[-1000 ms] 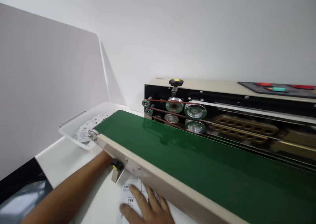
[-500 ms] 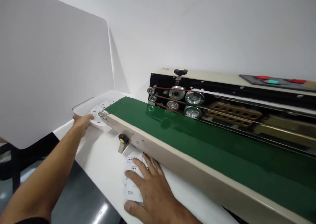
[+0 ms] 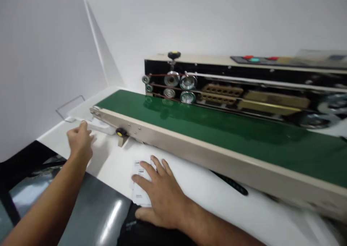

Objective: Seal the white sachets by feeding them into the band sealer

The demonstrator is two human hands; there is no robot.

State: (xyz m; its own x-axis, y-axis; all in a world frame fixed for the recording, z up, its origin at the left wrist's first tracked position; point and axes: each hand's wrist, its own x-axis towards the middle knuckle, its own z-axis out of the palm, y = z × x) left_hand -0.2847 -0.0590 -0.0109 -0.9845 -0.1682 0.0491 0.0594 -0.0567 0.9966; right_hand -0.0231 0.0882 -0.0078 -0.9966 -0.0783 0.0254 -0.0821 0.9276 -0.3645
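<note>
My right hand (image 3: 162, 193) lies with fingers spread over white printed packets (image 3: 141, 194) at the near edge of the white table. Its fingertips rest on or beside them, and the palm hides part of the stack. My left hand (image 3: 80, 139) is closed, with its thumb at the near rim of a shallow white tray (image 3: 107, 128). Whether it grips that rim cannot be made out. The tray sits partly below the end of a green conveyor belt (image 3: 173, 121), and its wire handle (image 3: 71, 105) sticks up at the left.
Behind the belt stands a machine with metal rollers (image 3: 171, 79) and thin bands. A black knob (image 3: 121, 131) juts from the conveyor's side. A black strap-like thing (image 3: 233, 184) lies below the conveyor. A grey panel (image 3: 40, 65) stands at the left.
The tray has shifted right, further below the conveyor's end, and its handle now stands up. My left hand has drawn back nearer to me. The view has turned right; my right hand stays over the packets.
</note>
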